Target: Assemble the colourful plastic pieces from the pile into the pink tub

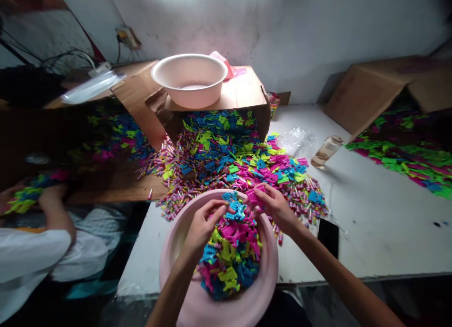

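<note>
A pink basin (165, 270) holds a heap of small plastic pieces (229, 251) in pink, blue and yellow-green. Over its far side, my right hand (278, 208) pinches a bright pink plastic piece (254, 197) between thumb and fingers. My left hand (205, 221) is across from it, thumb and fingertips pressed together beside a blue plastic piece (236, 209). What sits between those left fingertips is too small to make out. Just beyond the basin spreads a pile of small printed tubes (180, 186) mixed with more plastic pieces.
An open cardboard box (247, 89) spills pieces forward, with an empty pale basin (192, 94) on top. To the right are a bottle (326, 151), a black phone (328, 237) and another box (367, 91) of pieces. A co-worker's hands (52, 195) hold pieces at left.
</note>
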`<action>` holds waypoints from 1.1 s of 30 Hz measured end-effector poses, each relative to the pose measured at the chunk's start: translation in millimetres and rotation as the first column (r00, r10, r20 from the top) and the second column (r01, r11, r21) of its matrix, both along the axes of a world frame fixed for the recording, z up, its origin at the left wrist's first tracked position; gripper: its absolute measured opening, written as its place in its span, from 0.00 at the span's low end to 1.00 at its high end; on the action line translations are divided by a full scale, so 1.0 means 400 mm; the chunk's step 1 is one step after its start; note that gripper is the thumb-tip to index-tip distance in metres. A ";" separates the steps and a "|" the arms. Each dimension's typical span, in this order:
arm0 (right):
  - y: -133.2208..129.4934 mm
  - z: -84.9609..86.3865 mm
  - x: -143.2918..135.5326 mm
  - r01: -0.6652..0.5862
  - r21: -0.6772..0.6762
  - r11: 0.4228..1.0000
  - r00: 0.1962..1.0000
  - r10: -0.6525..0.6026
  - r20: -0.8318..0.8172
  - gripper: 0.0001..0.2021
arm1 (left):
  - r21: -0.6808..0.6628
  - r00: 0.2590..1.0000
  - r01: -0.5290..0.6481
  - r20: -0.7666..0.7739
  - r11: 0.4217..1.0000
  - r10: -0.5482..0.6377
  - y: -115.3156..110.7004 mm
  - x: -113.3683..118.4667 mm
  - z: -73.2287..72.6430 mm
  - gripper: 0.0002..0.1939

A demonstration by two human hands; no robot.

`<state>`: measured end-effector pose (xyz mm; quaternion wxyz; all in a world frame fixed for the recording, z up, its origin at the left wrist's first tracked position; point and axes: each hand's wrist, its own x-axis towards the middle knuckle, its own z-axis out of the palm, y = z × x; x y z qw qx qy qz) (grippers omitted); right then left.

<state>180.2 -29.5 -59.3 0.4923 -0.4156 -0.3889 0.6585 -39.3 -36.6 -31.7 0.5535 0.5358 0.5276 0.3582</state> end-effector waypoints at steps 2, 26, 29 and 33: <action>-0.035 0.024 0.001 -0.020 -0.040 0.999 0.998 0.018 -0.055 0.16 | 0.160 0.989 0.044 -0.148 0.986 -0.020 0.002 0.012 0.027 0.14; -0.143 0.098 0.014 -0.161 0.376 0.913 0.717 -0.153 0.680 0.08 | 0.645 0.811 0.472 -0.585 0.601 -0.009 -0.064 0.045 0.109 0.11; -0.142 0.093 0.016 -0.186 0.402 0.896 0.715 -0.157 0.681 0.06 | 0.680 0.771 0.523 -0.635 0.514 0.055 -0.065 0.040 0.096 0.14; -0.143 0.088 0.030 -0.276 0.474 0.836 0.700 -0.164 0.695 0.04 | 0.654 0.748 0.590 -0.664 0.474 -0.015 -0.060 0.026 0.098 0.13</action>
